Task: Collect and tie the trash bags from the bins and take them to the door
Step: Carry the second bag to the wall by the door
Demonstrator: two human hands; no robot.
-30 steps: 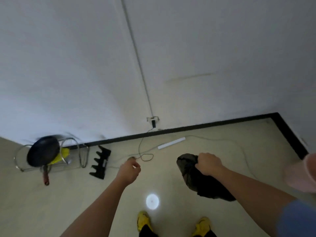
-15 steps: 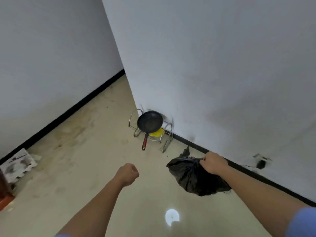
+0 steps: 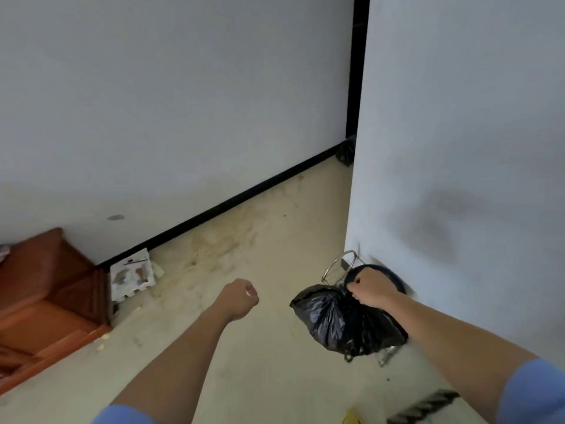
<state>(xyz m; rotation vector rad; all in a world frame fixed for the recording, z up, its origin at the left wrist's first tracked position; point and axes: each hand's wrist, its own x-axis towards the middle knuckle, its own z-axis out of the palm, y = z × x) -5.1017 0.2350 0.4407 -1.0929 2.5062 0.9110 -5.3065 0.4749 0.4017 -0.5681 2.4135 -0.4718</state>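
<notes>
One black trash bag [image 3: 345, 325] is hanging above the floor [image 3: 275, 240] at lower right of the frame, the right hand [image 3: 371, 289] gripping its gathered neck with curled fingers. The left hand [image 3: 240, 298] is hovering at centre, fingers closed in a fist.

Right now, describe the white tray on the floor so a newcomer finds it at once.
Follow the black skirting board along the wall down to the brown wooden furniture. The white tray sits beside it on the floor. Unlike its neighbours, it is white, dimpled and stained.
</notes>
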